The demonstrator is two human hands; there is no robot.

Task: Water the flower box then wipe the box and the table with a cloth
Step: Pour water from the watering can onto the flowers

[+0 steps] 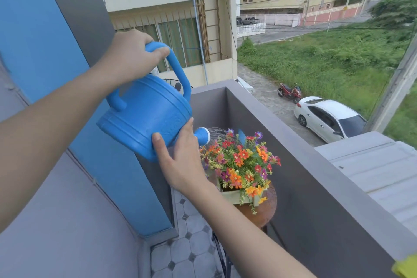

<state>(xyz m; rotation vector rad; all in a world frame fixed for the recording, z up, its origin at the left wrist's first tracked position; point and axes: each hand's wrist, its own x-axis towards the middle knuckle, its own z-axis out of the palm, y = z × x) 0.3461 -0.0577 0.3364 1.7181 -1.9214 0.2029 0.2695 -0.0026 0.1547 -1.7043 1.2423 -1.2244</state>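
A blue watering can (146,115) is tilted toward the flowers, and thin streams of water leave its white-tipped rose (204,136). My left hand (133,54) grips the can's top handle. My right hand (180,160) supports the can from below near the spout, fingers spread against its side. Under the rose stands a pale green flower box (234,196) full of orange, red and purple flowers (241,160). The box sits on a small round brown table (261,212).
The table stands in the corner of a narrow balcony, against a grey parapet wall (304,176). A blue wall (45,40) is on the left and a grey tiled floor (191,250) lies below. Something yellow (406,268) shows at the bottom right edge.
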